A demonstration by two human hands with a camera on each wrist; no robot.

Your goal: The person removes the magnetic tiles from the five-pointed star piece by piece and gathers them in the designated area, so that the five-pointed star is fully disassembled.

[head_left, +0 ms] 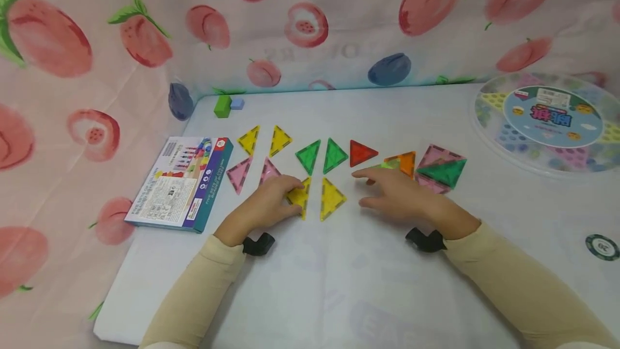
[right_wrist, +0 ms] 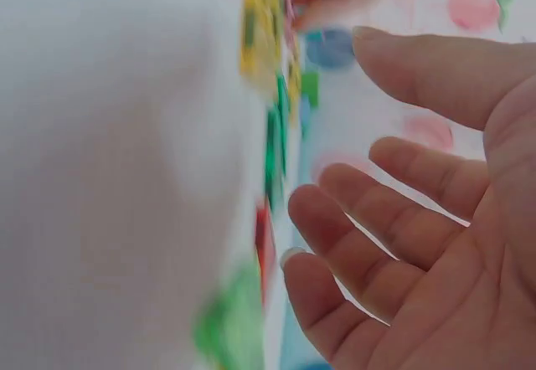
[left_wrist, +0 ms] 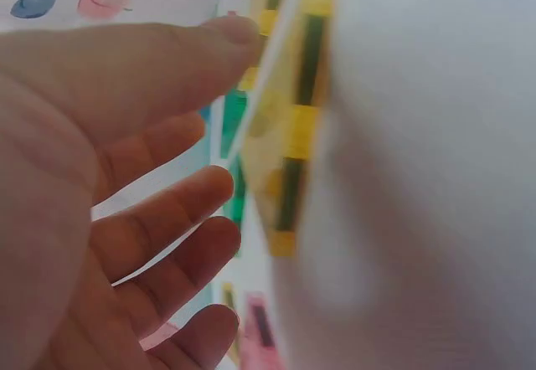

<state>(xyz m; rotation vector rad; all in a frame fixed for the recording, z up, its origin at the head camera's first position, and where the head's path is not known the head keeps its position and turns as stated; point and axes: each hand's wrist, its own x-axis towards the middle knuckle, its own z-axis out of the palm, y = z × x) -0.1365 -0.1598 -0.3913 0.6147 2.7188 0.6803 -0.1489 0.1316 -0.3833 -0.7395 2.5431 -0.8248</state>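
Observation:
My left hand (head_left: 268, 203) is over the left of two yellow triangle tiles (head_left: 300, 198), with index finger and thumb at its edges. In the left wrist view the fingers reach out loosely beside this yellow tile (left_wrist: 293, 127). The right yellow triangle tile (head_left: 331, 199) lies a little apart from it. My right hand (head_left: 399, 193) hovers with fingers loosely extended, holding nothing. It partly covers a light green tile (head_left: 391, 163) and an orange triangle tile (head_left: 407, 162). A red triangle tile (head_left: 362, 153) and two green triangle tiles (head_left: 309, 156) lie farther back.
Two more yellow tiles (head_left: 249, 140) and two pink tiles (head_left: 239, 174) lie at left, beside a flat box (head_left: 181, 182). Pink and green tiles (head_left: 443, 170) overlap at right. Beyond are a round clear-lidded game (head_left: 552, 117), a chip (head_left: 602, 246) and small blocks (head_left: 223, 106).

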